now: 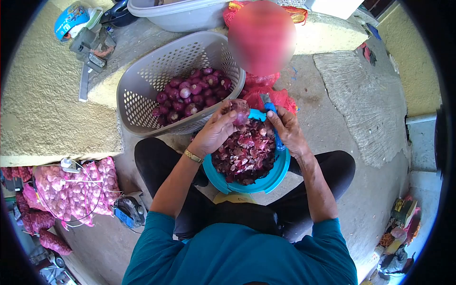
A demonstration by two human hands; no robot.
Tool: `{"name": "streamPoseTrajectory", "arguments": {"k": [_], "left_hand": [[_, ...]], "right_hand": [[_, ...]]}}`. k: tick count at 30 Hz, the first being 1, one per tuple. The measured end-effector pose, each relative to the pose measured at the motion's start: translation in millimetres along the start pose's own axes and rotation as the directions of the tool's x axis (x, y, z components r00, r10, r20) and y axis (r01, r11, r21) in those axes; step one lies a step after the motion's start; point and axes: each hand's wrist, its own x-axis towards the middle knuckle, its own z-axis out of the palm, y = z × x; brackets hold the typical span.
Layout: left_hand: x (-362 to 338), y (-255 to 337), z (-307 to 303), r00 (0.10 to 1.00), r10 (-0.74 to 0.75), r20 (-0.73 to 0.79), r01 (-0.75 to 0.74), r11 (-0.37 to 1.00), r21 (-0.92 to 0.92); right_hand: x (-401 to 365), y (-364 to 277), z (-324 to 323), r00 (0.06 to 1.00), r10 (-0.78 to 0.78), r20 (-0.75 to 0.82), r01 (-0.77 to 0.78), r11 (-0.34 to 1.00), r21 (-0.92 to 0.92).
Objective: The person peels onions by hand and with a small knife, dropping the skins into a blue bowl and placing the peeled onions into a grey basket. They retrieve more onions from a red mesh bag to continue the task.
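Pinched in my left hand [218, 128] is a reddish-purple onion [239, 112], held over the far left rim of a turquoise basin [280, 173]. My right hand [289, 130] is wrapped round a blue-handled knife [279, 137], its short blade pointing up and away, apart from the onion. Inside the basin lies a heap of dry onion skins and trimmings [244, 152]. Beyond my left hand, a grey-brown perforated basket [137, 90] holds several purple onions [190, 97]. The basin sits between my crossed legs.
Red mesh bags [270, 95] lie behind the basin, near a blurred round patch. A pale tub [185, 16] stands at the back. Mesh sacks of bulbs [78, 187] are at left, beside a device with a blue screen [124, 217]. Assorted items [399, 232] lie at lower right.
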Motion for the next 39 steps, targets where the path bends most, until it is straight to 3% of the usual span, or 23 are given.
{"name": "streamPoseTrajectory", "arguments": {"k": [5, 7, 8, 10, 11, 13, 14, 17, 19, 20, 23, 25, 26, 28, 29, 31, 34, 39], "left_hand": [[5, -6, -4, 0.999, -0.043, -0.006, 0.042, 0.995, -0.093], [7, -10, -1, 0.990, -0.039, -0.137, 0.021, 0.991, -0.131], [9, -13, -7, 0.990, -0.040, -0.135, 0.022, 0.991, -0.131], [15, -15, -15, 0.998, -0.025, 0.062, 0.033, 0.991, -0.132], [15, -22, -15, 0.998, -0.027, 0.064, 0.035, 0.991, -0.133], [16, -22, 7, 0.981, 0.007, -0.194, -0.023, 0.996, -0.083], [17, -23, 6, 0.981, 0.008, -0.191, -0.024, 0.996, -0.082], [23, -46, -22, 0.994, -0.026, -0.108, 0.021, 0.998, -0.051], [35, -87, -62, 0.937, 0.171, -0.304, -0.042, 0.921, 0.387], [36, -88, -61, 0.937, 0.172, -0.305, -0.043, 0.921, 0.387], [33, -74, -48, 0.944, 0.132, -0.301, -0.049, 0.962, 0.269], [22, -26, -8, 0.975, -0.200, -0.097, 0.194, 0.979, -0.066], [21, -19, -5, 0.976, -0.196, -0.096, 0.191, 0.979, -0.066], [21, -10, 0, 0.975, -0.203, 0.087, 0.209, 0.976, -0.065], [19, -8, 6, 0.975, -0.202, 0.087, 0.208, 0.976, -0.068], [17, -6, 18, 0.944, -0.283, -0.169, 0.268, 0.958, -0.105], [18, -10, 3, 0.946, -0.315, -0.074, 0.310, 0.948, -0.078], [15, -7, -8, 0.921, -0.386, -0.060, 0.381, 0.921, -0.078]], "right_hand": [[-1, -3, 7, 0.989, 0.013, -0.149, -0.016, 1.000, -0.020], [-2, -9, 13, 0.967, -0.183, -0.175, 0.125, 0.945, -0.301], [-3, -15, 14, 0.967, -0.183, -0.177, 0.124, 0.945, -0.302], [-5, -25, 15, 0.986, -0.164, -0.031, 0.105, 0.754, -0.649], [-4, -22, 21, 0.943, -0.319, -0.093, 0.200, 0.768, -0.608], [-1, -29, 21, 0.945, -0.322, -0.052, 0.201, 0.701, -0.685], [2, -32, 21, 0.948, -0.318, -0.008, 0.204, 0.625, -0.754], [8, -32, 20, 0.945, -0.325, -0.035, 0.182, 0.613, -0.769], [11, -32, 19, 0.943, -0.329, -0.039, 0.182, 0.612, -0.770], [12, -32, 19, 0.937, -0.347, -0.025, 0.199, 0.596, -0.778], [16, -27, 18, 0.919, -0.394, 0.007, 0.252, 0.574, -0.779], [18, -28, 17, 0.905, -0.425, 0.024, 0.286, 0.565, -0.774], [18, -32, 17, 0.894, -0.446, 0.044, 0.304, 0.531, -0.791], [18, -36, 15, 0.884, -0.463, 0.067, 0.321, 0.496, -0.807], [19, -37, 13, 0.885, -0.453, 0.106, 0.332, 0.456, -0.826], [20, -39, 10, 0.885, -0.441, 0.150, 0.349, 0.414, -0.841], [21, -39, 10, 0.883, -0.423, 0.204, 0.383, 0.397, -0.834], [27, -25, 13, 0.865, -0.456, 0.207, 0.387, 0.348, -0.854]]}}
